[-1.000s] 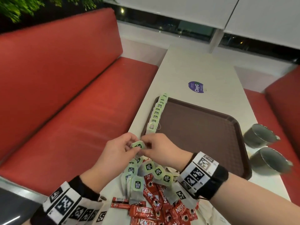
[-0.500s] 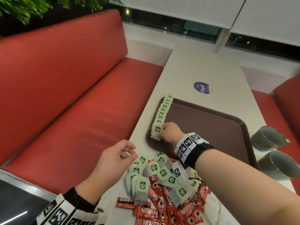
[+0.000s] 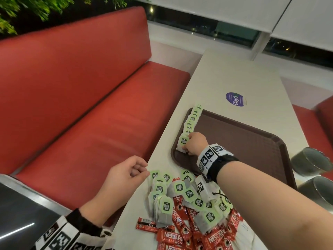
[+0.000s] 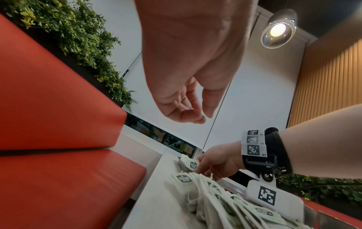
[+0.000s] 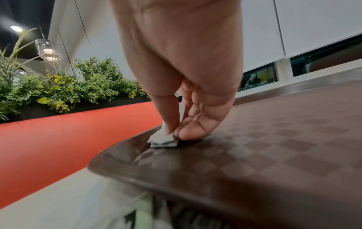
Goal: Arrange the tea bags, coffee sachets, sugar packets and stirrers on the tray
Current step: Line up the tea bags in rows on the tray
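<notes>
The right hand [image 3: 195,144] was down on the near left corner of the brown tray [image 3: 252,141], its thumb and fingertips pinching a tea bag [image 3: 183,144] that stood on its lower edge on the tray floor; the right wrist view showed the bag's bottom corner [image 5: 162,139] touching the checkered surface just inside the tray's rim. That bag was at the near end of a row of tea bags [image 3: 192,120] that ran along the tray's left edge, each leaning on the next, green tags up. The left hand [image 3: 126,175] hovered off the tray's near left corner, over the bench [image 3: 234,78] edge, fingers loosely curled with nothing in them. Just in front of the tray's near rim lay a loose pile of tea bags [image 3: 180,192] on the bench, overlapping a heap of red coffee sachets [image 3: 182,235] farther from the tray. Beside the tray's right edge two grey cups [image 3: 310,163] lay on their sides, and beyond its far edge a round purple sticker [image 3: 235,99] sat on the bench.
</notes>
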Motion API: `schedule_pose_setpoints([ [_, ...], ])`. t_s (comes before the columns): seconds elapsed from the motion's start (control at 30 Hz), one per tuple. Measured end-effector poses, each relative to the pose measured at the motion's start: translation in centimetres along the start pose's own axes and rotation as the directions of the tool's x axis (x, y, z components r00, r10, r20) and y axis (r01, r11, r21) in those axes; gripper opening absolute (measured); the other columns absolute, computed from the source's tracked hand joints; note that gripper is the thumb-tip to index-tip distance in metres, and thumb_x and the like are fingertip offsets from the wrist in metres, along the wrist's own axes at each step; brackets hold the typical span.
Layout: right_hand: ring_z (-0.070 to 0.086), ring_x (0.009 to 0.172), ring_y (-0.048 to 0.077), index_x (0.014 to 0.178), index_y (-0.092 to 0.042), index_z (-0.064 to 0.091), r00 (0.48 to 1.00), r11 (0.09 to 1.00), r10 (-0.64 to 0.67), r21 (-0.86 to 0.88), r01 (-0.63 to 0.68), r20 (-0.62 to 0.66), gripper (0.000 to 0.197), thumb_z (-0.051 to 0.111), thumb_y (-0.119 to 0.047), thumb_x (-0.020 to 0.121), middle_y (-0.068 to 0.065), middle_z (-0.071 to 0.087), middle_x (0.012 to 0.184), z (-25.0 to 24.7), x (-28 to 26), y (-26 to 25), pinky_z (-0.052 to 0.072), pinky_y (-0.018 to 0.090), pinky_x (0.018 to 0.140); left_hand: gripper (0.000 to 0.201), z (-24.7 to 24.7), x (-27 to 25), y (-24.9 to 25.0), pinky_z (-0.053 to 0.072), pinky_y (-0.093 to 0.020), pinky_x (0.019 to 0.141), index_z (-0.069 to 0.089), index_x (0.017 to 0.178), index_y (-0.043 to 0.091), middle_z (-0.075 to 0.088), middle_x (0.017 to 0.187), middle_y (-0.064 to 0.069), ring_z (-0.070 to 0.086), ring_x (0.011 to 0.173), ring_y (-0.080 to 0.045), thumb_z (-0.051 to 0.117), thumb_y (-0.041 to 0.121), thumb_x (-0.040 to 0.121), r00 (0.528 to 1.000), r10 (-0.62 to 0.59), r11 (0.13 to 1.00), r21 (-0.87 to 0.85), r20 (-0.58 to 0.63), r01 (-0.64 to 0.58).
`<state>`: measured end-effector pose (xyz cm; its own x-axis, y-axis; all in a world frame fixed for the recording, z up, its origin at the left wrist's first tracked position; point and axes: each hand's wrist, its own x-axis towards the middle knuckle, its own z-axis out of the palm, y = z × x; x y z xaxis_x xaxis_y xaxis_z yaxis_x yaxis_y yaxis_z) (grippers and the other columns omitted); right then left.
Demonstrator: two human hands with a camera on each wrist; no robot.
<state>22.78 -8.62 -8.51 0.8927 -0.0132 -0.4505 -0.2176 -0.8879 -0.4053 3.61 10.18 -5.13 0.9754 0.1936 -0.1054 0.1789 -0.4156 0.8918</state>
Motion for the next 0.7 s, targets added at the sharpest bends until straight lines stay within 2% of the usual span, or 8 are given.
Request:
schedule_pose_setpoints([
  [0.07, 0.066, 0.093, 0.030, 0.116, -0.005, 0.050, 0.997, 0.996, 0.045, 0.076, -0.049, 0.055, 0.035, 0.066, -0.009, 0.086, 0.013, 0.065, 0.099, -0.2, -0.1, -0.1, 0.058, 0.036, 0.078, 0.018, 0.0, 0.0, -0.1, 0.046, -0.013, 0.065, 0.065, 0.080, 0.026, 0.068, 0.077, 0.005, 0.059, 0.067, -0.003, 0.074, 0.011, 0.077, 1.000, -0.003, 1.000, 0.002, -0.001, 0.003],
  [0.1, 0.066, 0.084, 0.029, 0.120, -0.007, 0.047, 0.993, 0.985, 0.069, 0.153, -0.082, 0.091, 0.034, 0.061, -0.007, 0.089, 0.013, 0.063, 0.091, -0.3, -0.2, -0.2, 0.059, 0.030, 0.065, 0.018, 0.0, 0.0, -0.1, 0.046, -0.012, 0.064, 0.065, 0.080, 0.026, 0.069, 0.077, 0.004, 0.059, 0.067, -0.003, 0.073, 0.010, 0.077, 1.000, -0.004, 1.000, 0.002, 0.000, 0.004],
  [0.17, 0.060, 0.063, 0.021, 0.126, -0.008, 0.043, 0.991, 0.965, 0.089, 0.236, -0.111, 0.101, 0.034, 0.054, -0.002, 0.094, 0.010, 0.058, 0.075, -0.5, -0.7, -0.2, 0.049, 0.021, 0.037, 0.018, 0.0, -0.1, -0.3, 0.046, -0.011, 0.064, 0.065, 0.080, 0.026, 0.069, 0.077, 0.003, 0.060, 0.067, -0.004, 0.073, 0.011, 0.078, 1.000, -0.008, 1.000, 0.011, 0.004, 0.008],
  [0.2, 0.057, 0.058, 0.019, 0.124, -0.008, 0.044, 0.992, 0.958, 0.096, 0.263, -0.115, 0.085, 0.033, 0.053, -0.001, 0.093, 0.009, 0.057, 0.071, -0.5, -0.8, -0.2, 0.048, 0.021, 0.035, 0.018, 0.1, -0.1, -0.3, 0.046, -0.012, 0.064, 0.065, 0.080, 0.027, 0.069, 0.077, 0.003, 0.060, 0.067, -0.004, 0.074, 0.011, 0.077, 1.000, -0.010, 1.000, 0.017, 0.007, 0.010],
  [0.33, 0.056, 0.059, 0.018, 0.106, -0.011, 0.043, 0.997, 0.963, 0.066, 0.262, -0.071, 0.028, 0.032, 0.063, 0.001, 0.085, 0.010, 0.060, 0.081, -0.3, -1.4, 0.1, 0.055, 0.029, 0.056, 0.018, 0.2, -0.2, -0.5, 0.047, -0.015, 0.066, 0.065, 0.080, 0.027, 0.069, 0.076, 0.004, 0.061, 0.068, -0.006, 0.073, 0.012, 0.078, 1.000, -0.011, 1.000, 0.018, 0.007, 0.011],
  [0.47, 0.063, 0.070, 0.024, 0.112, -0.011, 0.042, 0.999, 0.975, 0.026, 0.219, -0.017, -0.038, 0.038, 0.067, -0.011, 0.084, 0.015, 0.061, 0.102, -0.7, -1.3, 0.3, 0.056, 0.029, 0.051, 0.019, 0.3, -0.4, -0.6, 0.047, -0.015, 0.066, 0.065, 0.079, 0.028, 0.069, 0.075, 0.003, 0.061, 0.068, -0.009, 0.073, 0.011, 0.078, 1.000, -0.014, 1.000, 0.006, -0.002, 0.014],
  [0.63, 0.064, 0.073, 0.023, 0.116, -0.009, 0.047, 1.000, 0.962, -0.005, 0.272, 0.010, -0.019, 0.037, 0.068, -0.013, 0.085, 0.016, 0.064, 0.103, -1.2, -2.0, 0.6, 0.057, 0.029, 0.058, 0.019, 0.2, -0.8, -0.7, 0.048, -0.016, 0.066, 0.065, 0.079, 0.028, 0.068, 0.076, 0.004, 0.060, 0.066, -0.008, 0.074, 0.011, 0.078, 1.000, -0.007, 1.000, -0.007, -0.008, 0.007],
  [0.7, 0.062, 0.081, 0.023, 0.112, -0.010, 0.050, 0.994, 0.980, -0.073, 0.179, 0.086, -0.077, 0.035, 0.068, -0.018, 0.084, 0.011, 0.062, 0.105, -1.8, -2.9, 0.8, 0.054, 0.031, 0.064, 0.019, 0.1, -0.9, -0.8, 0.050, -0.022, 0.069, 0.064, 0.079, 0.029, 0.069, 0.077, 0.003, 0.061, 0.068, -0.011, 0.073, 0.012, 0.078, 1.000, -0.008, 1.000, -0.014, -0.012, 0.008],
])
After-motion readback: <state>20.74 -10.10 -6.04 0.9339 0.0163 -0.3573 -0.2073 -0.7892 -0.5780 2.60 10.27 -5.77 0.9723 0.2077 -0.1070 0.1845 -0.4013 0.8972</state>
